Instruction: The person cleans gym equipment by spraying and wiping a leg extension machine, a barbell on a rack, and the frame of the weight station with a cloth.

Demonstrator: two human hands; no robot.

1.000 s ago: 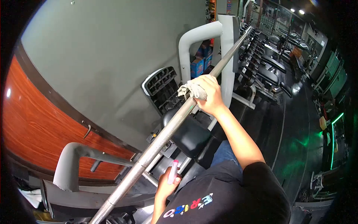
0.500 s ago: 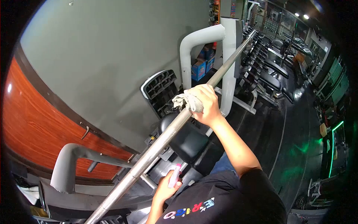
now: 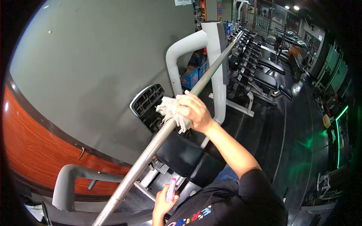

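A long metal barbell bar [image 3: 148, 152] runs diagonally across the head view, resting on the rack's grey post at the far end. My right hand [image 3: 194, 112] is closed over the bar's middle with a crumpled whitish cloth [image 3: 170, 109] under its fingers. Loose folds of the cloth drape over the bar, and the palm side is hidden. Lower down, near my body, my left hand [image 3: 163, 201] grips a small translucent bottle [image 3: 171, 192] with a pink top. That bottle stands roughly upright, to the right of the bar and apart from it.
A black padded bench [image 3: 179, 152] lies below the bar. The grey tubular frame [image 3: 217, 71] rises behind, with another bent grey tube [image 3: 68, 184] at lower left. Beyond are a dumbbell rack [image 3: 247, 64], blue boxes [image 3: 190, 76] and a grey wall [image 3: 102, 49].
The view has shifted, so most things sit further left. My right hand's grip has changed, and more of the cloth now spreads out over the bar. My left hand still holds the bottle.
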